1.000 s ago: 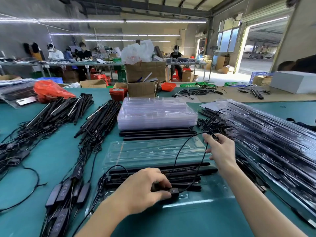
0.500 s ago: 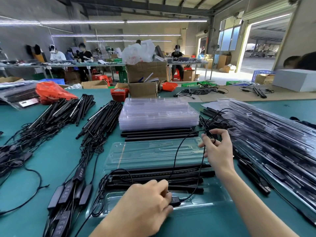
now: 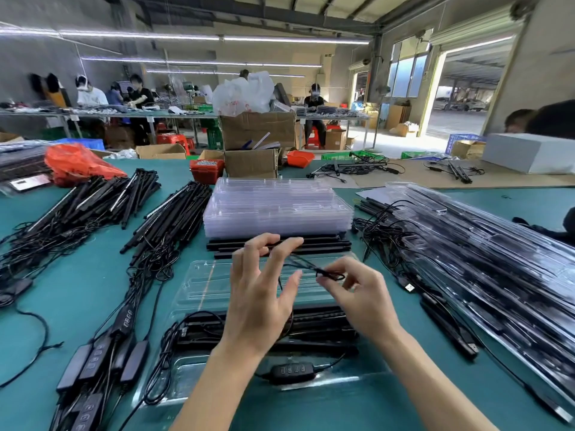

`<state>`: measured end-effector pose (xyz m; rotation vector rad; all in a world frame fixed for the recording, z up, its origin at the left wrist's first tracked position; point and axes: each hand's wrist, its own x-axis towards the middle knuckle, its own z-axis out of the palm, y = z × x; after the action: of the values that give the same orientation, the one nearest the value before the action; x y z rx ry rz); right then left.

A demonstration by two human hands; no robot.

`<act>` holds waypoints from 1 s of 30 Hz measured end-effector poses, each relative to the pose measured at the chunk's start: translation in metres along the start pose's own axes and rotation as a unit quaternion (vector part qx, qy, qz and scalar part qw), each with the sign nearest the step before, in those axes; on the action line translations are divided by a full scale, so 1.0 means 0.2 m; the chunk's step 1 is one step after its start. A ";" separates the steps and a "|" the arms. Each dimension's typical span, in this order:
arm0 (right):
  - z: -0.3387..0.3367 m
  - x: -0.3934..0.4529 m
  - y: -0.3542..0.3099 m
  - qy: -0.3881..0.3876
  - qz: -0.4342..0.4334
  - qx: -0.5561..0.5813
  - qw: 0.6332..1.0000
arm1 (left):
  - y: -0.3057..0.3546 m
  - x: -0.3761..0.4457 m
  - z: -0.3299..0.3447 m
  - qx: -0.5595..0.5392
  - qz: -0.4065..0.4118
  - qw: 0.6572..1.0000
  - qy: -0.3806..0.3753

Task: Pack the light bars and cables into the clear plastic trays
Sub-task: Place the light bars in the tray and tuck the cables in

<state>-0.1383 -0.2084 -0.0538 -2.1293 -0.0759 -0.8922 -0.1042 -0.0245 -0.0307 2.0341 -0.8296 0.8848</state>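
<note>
An open clear plastic tray (image 3: 199, 275) lies on the green table in front of me. Black light bars (image 3: 323, 318) sit in its near half, and a black controller (image 3: 291, 370) rests in the front pocket. A thin black cable (image 3: 300, 263) rises from the tray between my hands. My left hand (image 3: 261, 297) is raised over the tray with its fingers spread and straight, and the cable runs by its fingertips. My right hand (image 3: 361, 297) pinches a bunched part of the cable between thumb and fingers.
A stack of empty clear trays (image 3: 277, 206) stands behind, on loose black bars (image 3: 280, 244). Piles of light bars with cables (image 3: 174, 219) and controllers (image 3: 93, 362) cover the left. Packed trays (image 3: 485, 262) slope along the right. Cardboard boxes (image 3: 252, 163) stand at the back.
My left hand has let go of the controller in the tray and risen to the cable. My right hand has carried the cable leftward, close to the left hand.
</note>
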 end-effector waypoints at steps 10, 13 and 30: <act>0.03 -0.05 -0.02 -0.035 0.025 0.086 0.995 | -0.10 -0.08 0.07 -0.065 -0.021 0.995 -0.066; 0.02 -0.05 -0.02 -0.099 0.011 0.078 0.992 | -0.10 -0.09 0.07 -0.080 -0.029 0.991 -0.104; -0.15 0.02 -0.12 -0.310 0.155 0.206 0.915 | -0.10 -0.09 0.02 -0.173 -0.039 0.976 -0.127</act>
<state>-0.1611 -0.2143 -0.0222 -1.8699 -0.2200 0.0165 -0.0977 -0.0131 -0.0552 1.8750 -0.9603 0.4053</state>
